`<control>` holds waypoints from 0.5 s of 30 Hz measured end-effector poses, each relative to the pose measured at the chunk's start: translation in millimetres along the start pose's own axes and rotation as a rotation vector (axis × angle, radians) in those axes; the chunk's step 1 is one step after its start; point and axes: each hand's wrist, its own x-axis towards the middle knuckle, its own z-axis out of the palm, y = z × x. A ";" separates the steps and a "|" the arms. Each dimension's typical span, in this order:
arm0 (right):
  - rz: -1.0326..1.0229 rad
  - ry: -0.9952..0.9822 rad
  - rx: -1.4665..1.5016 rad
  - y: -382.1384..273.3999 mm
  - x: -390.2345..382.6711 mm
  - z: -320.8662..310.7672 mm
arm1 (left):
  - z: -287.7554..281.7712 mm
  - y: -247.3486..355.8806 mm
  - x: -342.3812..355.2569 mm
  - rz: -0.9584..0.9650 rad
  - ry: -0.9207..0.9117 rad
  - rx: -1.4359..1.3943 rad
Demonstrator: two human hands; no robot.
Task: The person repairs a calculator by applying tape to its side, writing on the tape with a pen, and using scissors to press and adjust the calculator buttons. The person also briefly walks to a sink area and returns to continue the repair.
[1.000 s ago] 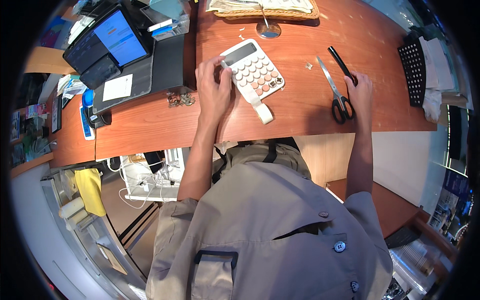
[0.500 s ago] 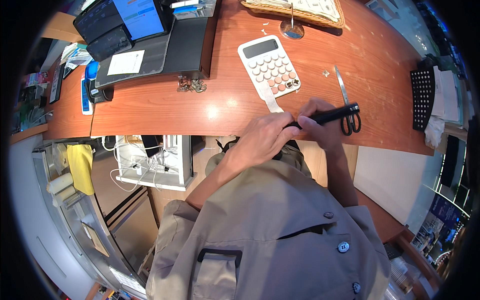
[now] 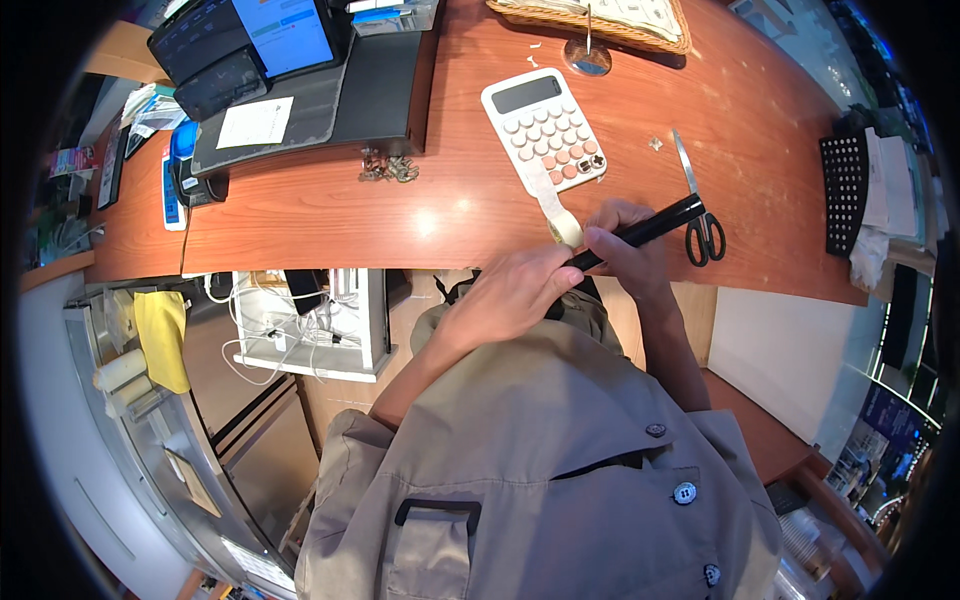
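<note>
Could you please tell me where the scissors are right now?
In the head view, the scissors lie on the table right of the calculator and the right hand, with the end of the black rod overlapping them.

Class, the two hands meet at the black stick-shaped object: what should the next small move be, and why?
I would probably shift the black stick-shaped object slightly away from the tape roll: the left hand and right hand meet near its lower end, seemingly close to the roll, whose strip reaches the calculator, so working there might drag it.
</note>
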 end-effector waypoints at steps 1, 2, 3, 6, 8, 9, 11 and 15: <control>-0.004 0.064 -0.029 3.1 -1.4 3.3 | 0.5 -0.9 0.7 0.006 0.022 0.085; -0.009 0.133 -0.050 6.5 -2.8 6.6 | 2.4 -1.3 1.7 0.064 0.089 0.140; -0.014 0.188 -0.060 8.6 -3.9 7.9 | 4.5 -1.8 2.7 0.106 0.147 0.198; -0.242 0.589 0.216 7.0 16.1 -10.4 | -0.4 -7.0 -0.5 0.119 0.241 0.307; -0.298 0.642 0.342 -9.6 20.8 -37.3 | -9.6 -14.1 -3.5 0.083 0.283 0.304; -0.303 0.555 0.257 -11.1 22.7 -41.6 | -14.6 -19.0 -4.0 0.056 0.309 0.272; -0.276 0.478 0.042 -14.4 24.4 -46.4 | -22.7 -31.0 -0.6 0.056 0.390 0.231; -0.086 0.252 -0.161 -10.4 35.0 -36.8 | -27.4 -56.6 24.2 0.117 0.587 0.230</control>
